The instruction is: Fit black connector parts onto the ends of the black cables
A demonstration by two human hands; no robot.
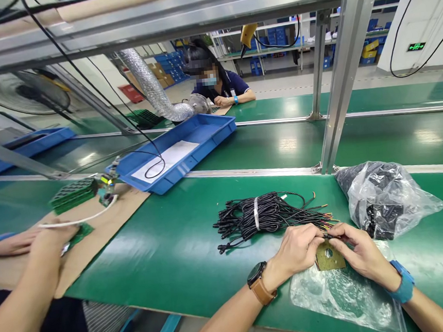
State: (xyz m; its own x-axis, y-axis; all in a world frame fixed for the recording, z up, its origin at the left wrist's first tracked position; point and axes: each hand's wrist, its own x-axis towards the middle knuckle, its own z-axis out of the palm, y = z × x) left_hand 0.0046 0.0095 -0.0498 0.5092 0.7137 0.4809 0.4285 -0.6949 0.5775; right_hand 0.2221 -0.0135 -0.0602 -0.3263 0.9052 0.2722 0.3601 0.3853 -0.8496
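My left hand (296, 250) and my right hand (359, 252) meet over a small square olive circuit board (329, 256) with a round hole in it. Both pinch it at its top edge, together with a thin black wire (327, 236). The board hangs just above a clear plastic bag (343, 295) lying on the green table (167, 253). A bundle of black cables (257, 215), bound by a white tie, lies just beyond my hands, its coloured wire ends pointing right.
A clear bag of black parts (383, 198) sits at the right. A co-worker's hands (37, 239) work on green boards (72, 194) over cardboard at the left. A blue tray (199, 134) and a metal post (338, 83) stand behind. Another person sits at the far side.
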